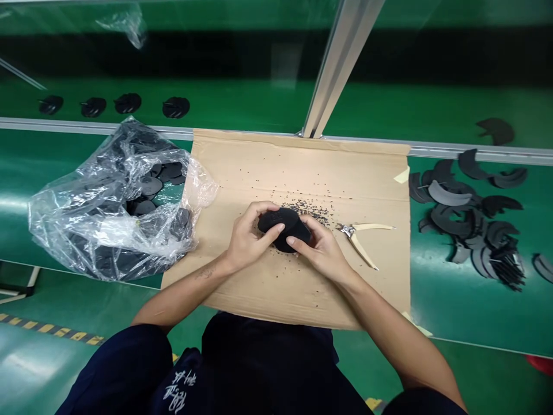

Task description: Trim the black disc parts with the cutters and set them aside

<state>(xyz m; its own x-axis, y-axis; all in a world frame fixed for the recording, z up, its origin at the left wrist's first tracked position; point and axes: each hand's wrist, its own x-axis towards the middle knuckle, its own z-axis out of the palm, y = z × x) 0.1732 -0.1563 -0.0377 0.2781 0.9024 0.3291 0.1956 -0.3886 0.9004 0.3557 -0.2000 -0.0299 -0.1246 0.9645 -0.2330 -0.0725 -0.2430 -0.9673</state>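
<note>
The person's left hand [252, 237] and right hand [323, 251] hold one black rounded piece [283, 222] between them, just above the middle of a flattened cardboard sheet [242, 173]. Both hands are curled and close together, not spread. The left fingers wrap over the top of the piece, and the right fingers press against it from the other side, so the two hands squeeze it a little like a soft thing. The piece looks matt and dome-like, but the fingers hide much of its edge, and its material is hard to tell from this view.

Many small black crumbs [307, 208] lie on the cardboard, and they are thickest just beyond the hands. Cream-handled side cutters [370, 227] lie open just beside the right hand, and no hand touches them.

On the right, a loose heap of curved black pieces [460, 222] lies on the green bench [449, 328], and these seem already shaped into crescents. On the left, a clear plastic bag [56, 225] holds many flat black discs [151, 185], which look not yet worked, so much material seems to be left
</note>
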